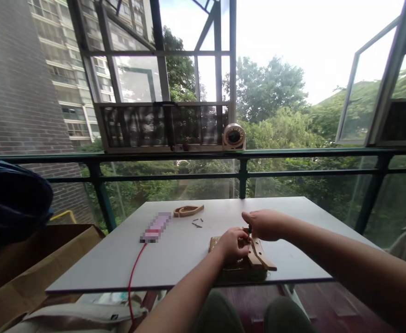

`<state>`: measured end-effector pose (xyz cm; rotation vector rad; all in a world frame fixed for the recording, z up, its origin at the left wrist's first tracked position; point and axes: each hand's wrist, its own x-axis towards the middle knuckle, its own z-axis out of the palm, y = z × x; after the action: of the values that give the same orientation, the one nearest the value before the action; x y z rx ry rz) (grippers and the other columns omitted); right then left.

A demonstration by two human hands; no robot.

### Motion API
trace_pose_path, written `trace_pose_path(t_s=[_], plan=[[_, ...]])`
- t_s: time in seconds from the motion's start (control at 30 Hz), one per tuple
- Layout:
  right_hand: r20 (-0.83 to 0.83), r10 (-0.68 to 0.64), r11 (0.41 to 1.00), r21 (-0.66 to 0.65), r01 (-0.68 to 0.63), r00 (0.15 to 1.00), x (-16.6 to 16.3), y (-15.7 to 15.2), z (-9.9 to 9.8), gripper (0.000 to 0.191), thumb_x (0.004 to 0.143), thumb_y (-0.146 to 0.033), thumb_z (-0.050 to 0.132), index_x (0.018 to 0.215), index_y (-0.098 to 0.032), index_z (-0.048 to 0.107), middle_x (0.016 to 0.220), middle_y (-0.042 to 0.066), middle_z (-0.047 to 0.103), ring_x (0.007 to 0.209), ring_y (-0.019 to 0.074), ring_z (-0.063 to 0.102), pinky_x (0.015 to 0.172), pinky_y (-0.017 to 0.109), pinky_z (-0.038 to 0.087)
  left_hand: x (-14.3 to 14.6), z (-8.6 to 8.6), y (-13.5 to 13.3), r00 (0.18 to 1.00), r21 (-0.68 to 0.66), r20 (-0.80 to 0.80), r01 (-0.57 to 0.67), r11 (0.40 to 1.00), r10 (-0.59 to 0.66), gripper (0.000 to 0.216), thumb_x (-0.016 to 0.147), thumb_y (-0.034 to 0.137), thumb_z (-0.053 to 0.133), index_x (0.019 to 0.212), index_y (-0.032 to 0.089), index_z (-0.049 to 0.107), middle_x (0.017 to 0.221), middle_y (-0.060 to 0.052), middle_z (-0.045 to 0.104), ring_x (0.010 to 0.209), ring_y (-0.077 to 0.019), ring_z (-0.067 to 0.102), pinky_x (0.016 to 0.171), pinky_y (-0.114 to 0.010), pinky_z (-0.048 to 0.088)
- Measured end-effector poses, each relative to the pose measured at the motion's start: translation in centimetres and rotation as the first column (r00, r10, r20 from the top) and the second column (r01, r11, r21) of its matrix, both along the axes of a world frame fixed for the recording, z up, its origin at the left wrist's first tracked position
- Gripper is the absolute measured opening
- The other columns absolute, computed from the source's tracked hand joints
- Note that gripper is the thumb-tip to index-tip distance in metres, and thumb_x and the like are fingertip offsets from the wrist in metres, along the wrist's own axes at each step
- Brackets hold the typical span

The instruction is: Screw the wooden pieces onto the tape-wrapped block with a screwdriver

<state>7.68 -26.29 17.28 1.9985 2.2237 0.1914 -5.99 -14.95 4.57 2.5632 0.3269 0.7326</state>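
On the white table (189, 254), near its front edge, two light wooden pieces (258, 259) with drilled holes lie on a low block (244, 276) that looks wrapped in clear film. My left hand (231, 245) rests on the wooden pieces, its fingers curled over them and steadying them. My right hand (265, 225) is closed just above, its thumb stretched out to the left. A thin dark tool (250, 228) sticks down from it to the wood, close to my left fingertips. The tool's upper part is hidden in my fist, so its kind cannot be made out.
A curved wooden frame (189, 211) lies at the back of the table, several small screws (197, 224) beside it. Left of them is a blurred pink phone-like object (157, 227) with a red cable (133, 268). A small fan (234, 136) stands by the railing (168, 156); a cardboard box (18, 273) is at left.
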Motion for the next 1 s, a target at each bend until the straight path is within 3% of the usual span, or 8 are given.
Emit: trace_pose_path(t_s=[0.13, 0.33, 0.77, 0.9, 1.0], plan=[[0.100, 0.016, 0.999, -0.044, -0.012, 0.995, -0.3, 0.4, 1.6, 0.035, 0.072, -0.017, 0.063, 0.105, -0.019, 0.054, 0.090, 0.007, 0.066, 0.073, 0.0184, 0.060, 0.055, 0.026, 0.032, 0.2, 0.0, 0.0, 1.000, -0.006, 0.010, -0.013, 1.000, 0.013, 0.021, 0.070, 0.022, 0.067, 0.090, 0.016, 0.072, 0.094, -0.006, 0.067, 0.085, -0.0180, 0.061, 0.080, -0.028, 0.049], [0.183, -0.027, 0.992, -0.119, 0.050, 0.983, -2.2, 1.2, 3.6, 0.026, 0.082, -0.029, 0.058, 0.104, -0.015, 0.064, 0.088, 0.009, 0.068, 0.071, 0.0189, 0.061, 0.057, 0.027, 0.040, 0.2, 0.4, -0.6, 0.999, 0.020, 0.000, -0.048, 0.999, 0.048, 0.020, 0.071, 0.022, 0.066, 0.089, 0.016, 0.073, 0.092, -0.006, 0.067, 0.082, -0.0180, 0.061, 0.077, -0.028, 0.049], [0.202, -0.102, 0.988, -0.090, 0.122, 0.974, -0.9, 3.4, 2.1, 0.045, 0.090, -0.041, 0.043, 0.101, -0.006, 0.070, 0.090, 0.019, 0.069, 0.080, 0.0288, 0.065, 0.065, 0.036, 0.047, 0.5, -0.3, -0.8, 0.992, 0.081, 0.024, -0.126, 0.989, 0.125, 0.017, 0.081, 0.029, 0.059, 0.084, 0.018, 0.072, 0.088, -0.003, 0.069, 0.076, -0.0150, 0.061, 0.072, -0.025, 0.046], [0.194, -0.047, 0.994, -0.084, 0.065, 0.980, -1.1, 3.2, 1.5, 0.040, 0.086, -0.031, 0.048, 0.118, -0.009, 0.059, 0.098, 0.016, 0.068, 0.080, 0.0261, 0.064, 0.063, 0.033, 0.046, 0.5, -0.5, -0.6, 0.993, 0.084, 0.028, -0.115, 0.990, 0.113, 0.017, 0.081, 0.029, 0.058, 0.084, 0.018, 0.072, 0.084, -0.003, 0.070, 0.074, -0.0148, 0.060, 0.070, -0.025, 0.045], [0.169, -0.033, 0.994, -0.096, 0.050, 0.985, -1.1, 2.9, 1.5, 0.057, 0.078, -0.024, 0.056, 0.132, -0.010, 0.046, 0.089, 0.012, 0.067, 0.071, 0.0225, 0.062, 0.055, 0.030, 0.043, 0.5, -0.6, -0.5, 0.993, 0.071, 0.035, -0.117, 0.991, 0.115, 0.017, 0.081, 0.029, 0.059, 0.085, 0.018, 0.071, 0.084, -0.003, 0.070, 0.074, -0.0151, 0.061, 0.070, -0.025, 0.046]])
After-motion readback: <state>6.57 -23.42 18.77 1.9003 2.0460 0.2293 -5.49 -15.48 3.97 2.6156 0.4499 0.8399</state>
